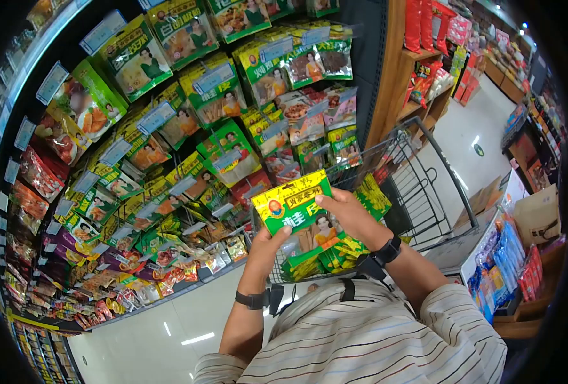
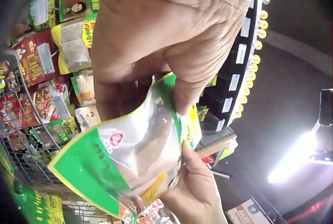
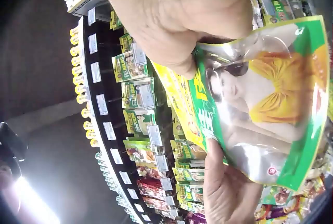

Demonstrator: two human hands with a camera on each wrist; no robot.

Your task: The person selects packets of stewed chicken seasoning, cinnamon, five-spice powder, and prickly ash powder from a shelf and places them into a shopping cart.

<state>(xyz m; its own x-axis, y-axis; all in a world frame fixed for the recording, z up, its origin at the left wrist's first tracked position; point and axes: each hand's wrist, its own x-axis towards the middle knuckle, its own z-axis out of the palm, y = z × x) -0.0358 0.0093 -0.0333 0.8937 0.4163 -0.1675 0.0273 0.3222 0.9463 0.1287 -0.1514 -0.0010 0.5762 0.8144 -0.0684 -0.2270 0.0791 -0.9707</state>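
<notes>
In the head view a green and yellow spice packet (image 1: 300, 214) with a clear window is held in front of the body, above the cart. The left hand (image 1: 266, 251) pinches its left edge, thumb on the front. At the other side the right hand (image 1: 357, 221) grips the packet with its thumb near the top. The left wrist view shows the packet (image 2: 140, 148) tilted between both hands. A printed figure in an orange top is on the front of the packet (image 3: 260, 94) in the right wrist view.
Hanging spice packets (image 1: 220, 89) fill the shelf rack ahead and to the left, with price tags (image 1: 213, 77). A wire shopping cart (image 1: 424, 173) with green and yellow packets (image 1: 348, 253) inside stands beneath the hands. Boxes (image 1: 533, 211) and blue packages (image 1: 504, 253) are at right.
</notes>
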